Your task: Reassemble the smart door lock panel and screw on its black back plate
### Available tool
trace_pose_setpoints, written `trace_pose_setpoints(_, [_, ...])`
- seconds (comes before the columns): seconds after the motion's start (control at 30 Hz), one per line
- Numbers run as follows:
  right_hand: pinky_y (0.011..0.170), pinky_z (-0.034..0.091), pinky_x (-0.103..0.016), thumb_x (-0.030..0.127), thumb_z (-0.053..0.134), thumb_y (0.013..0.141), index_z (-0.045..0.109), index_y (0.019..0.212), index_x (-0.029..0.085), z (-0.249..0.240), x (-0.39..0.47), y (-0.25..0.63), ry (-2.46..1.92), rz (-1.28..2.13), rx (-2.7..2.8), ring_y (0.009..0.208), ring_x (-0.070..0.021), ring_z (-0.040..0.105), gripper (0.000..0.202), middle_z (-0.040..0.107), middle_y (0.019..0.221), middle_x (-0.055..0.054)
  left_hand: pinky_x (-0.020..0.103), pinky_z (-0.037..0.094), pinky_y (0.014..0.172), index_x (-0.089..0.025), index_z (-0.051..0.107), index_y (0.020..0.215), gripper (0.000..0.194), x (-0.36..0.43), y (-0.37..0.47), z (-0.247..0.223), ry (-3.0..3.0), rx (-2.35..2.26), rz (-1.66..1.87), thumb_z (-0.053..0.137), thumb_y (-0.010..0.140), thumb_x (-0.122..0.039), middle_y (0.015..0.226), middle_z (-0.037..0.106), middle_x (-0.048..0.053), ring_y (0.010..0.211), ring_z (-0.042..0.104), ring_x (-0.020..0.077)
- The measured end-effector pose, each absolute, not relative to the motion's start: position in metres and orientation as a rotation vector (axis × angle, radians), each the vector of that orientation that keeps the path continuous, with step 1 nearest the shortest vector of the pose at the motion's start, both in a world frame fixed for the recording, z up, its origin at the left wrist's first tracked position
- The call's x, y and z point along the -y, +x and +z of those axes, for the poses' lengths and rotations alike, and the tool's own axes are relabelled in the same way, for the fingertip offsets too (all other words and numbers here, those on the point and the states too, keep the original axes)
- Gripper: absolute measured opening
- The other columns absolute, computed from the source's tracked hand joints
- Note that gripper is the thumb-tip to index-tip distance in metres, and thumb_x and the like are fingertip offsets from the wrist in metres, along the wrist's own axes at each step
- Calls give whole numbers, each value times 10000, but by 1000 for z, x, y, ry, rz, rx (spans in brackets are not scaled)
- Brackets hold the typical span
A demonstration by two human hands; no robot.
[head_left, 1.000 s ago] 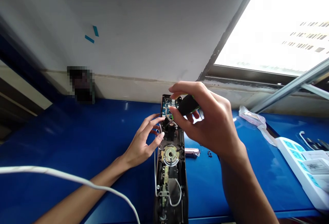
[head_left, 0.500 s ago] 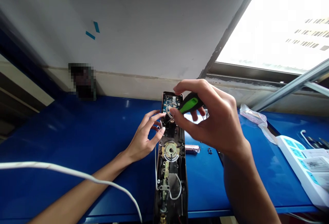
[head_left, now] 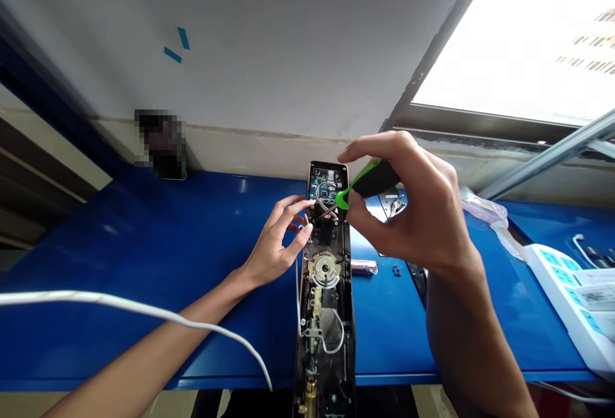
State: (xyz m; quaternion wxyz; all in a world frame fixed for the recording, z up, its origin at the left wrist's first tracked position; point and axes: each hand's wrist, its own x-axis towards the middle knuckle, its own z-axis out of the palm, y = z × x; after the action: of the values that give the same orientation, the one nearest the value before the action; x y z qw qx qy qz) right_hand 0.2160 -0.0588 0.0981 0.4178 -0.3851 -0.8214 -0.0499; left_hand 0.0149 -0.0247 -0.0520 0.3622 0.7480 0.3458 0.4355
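Note:
A long black housing lies lengthwise in front of me, its inside exposed. At its far end is a blue circuit board with a looped cable over it; lower down sits a round metal part. My right hand grips a green and black screwdriver, its shaft slanting down left to the area just below the board. My left hand rests at the housing's left edge, thumb and fingers around thin wires; their exact contact is hard to see.
On the blue table, a wrapped pink item and small black screws lie right of the housing. A white power strip stands far right. A white cable crosses the lower left.
The screwdriver has tilted and turned in my right hand, and its shaft now shows more. My right fingers have shifted up the handle's side. The whole view has moved slightly.

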Motion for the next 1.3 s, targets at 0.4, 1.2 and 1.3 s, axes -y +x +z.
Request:
trace_pose_setpoints(0.4, [718, 620, -371, 104, 683, 843, 603, 1205, 284, 99, 62, 219, -1017, -103, 2082, 799, -184, 689, 413, 717, 1082, -46, 440, 590, 1025, -316, 534, 1448, 413, 23, 14, -54, 1928, -885, 1138, 562, 1042, -386, 1539, 437, 99, 1091, 674, 201])
trace_pose_setpoints(1.2, [734, 657, -407, 99, 701, 798, 635, 1059, 317, 111, 67, 232, -926, -56, 1897, 890, -247, 738, 346, 725, 997, -20, 556, 434, 1121, -298, 583, 1434, 499, 21, 11, -26, 2589, -945, 1246, 708, 954, -359, 1408, 555, 105, 1290, 480, 334])
trace_pose_setpoints(1.3, [699, 650, -424, 160, 722, 800, 644, 1017, 320, 115, 67, 242, -881, -94, 1805, 866, -266, 749, 281, 723, 915, -19, 490, 488, 1012, -246, 697, 1288, 349, 13, 21, -10, 2738, -755, 1200, 714, 963, -372, 1200, 699, 89, 1126, 543, 300])
